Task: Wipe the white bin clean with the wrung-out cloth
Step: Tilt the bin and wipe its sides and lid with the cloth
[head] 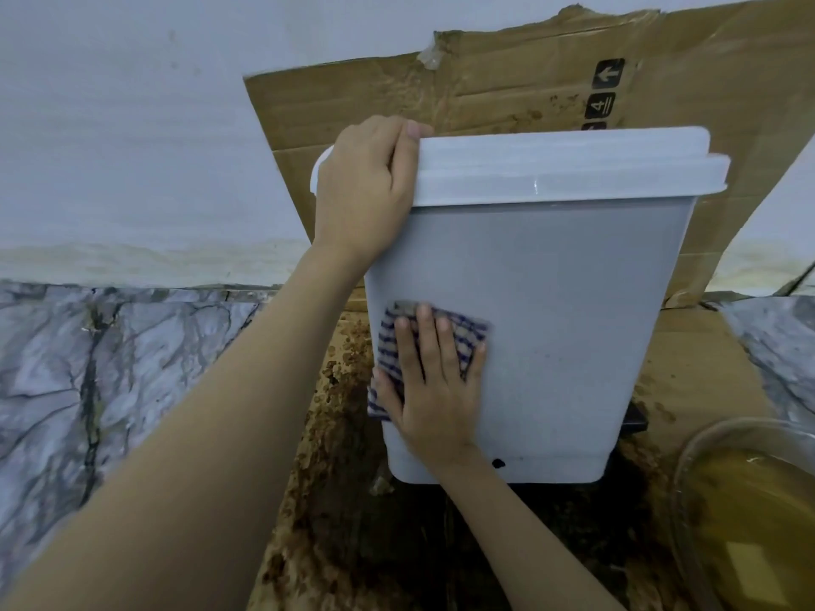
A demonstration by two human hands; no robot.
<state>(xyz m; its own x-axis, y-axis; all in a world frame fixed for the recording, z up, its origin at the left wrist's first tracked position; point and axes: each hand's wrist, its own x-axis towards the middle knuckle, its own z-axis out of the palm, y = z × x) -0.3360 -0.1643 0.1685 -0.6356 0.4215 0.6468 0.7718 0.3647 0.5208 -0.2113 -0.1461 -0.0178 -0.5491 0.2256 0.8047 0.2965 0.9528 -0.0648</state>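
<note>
I see the white bin [551, 324] upright, lid [573, 169] on top. Left hand [366, 187] grips the lid's corner, right hand [436, 390] presses the cloth [390, 341] flat-fingered.

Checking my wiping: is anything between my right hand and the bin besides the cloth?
No. Only the cloth lies between the right hand and the bin; nothing visible blocks the rest of that side.

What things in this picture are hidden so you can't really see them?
All in the head view:
- Inside of the white bin: hidden by its closed lid.
- Most of the cloth: covered by the right hand.
- Lid's left corner: under the left hand.
- Bowl: cut off by the right and bottom edges.
- Black part: mostly behind the bin.
</note>
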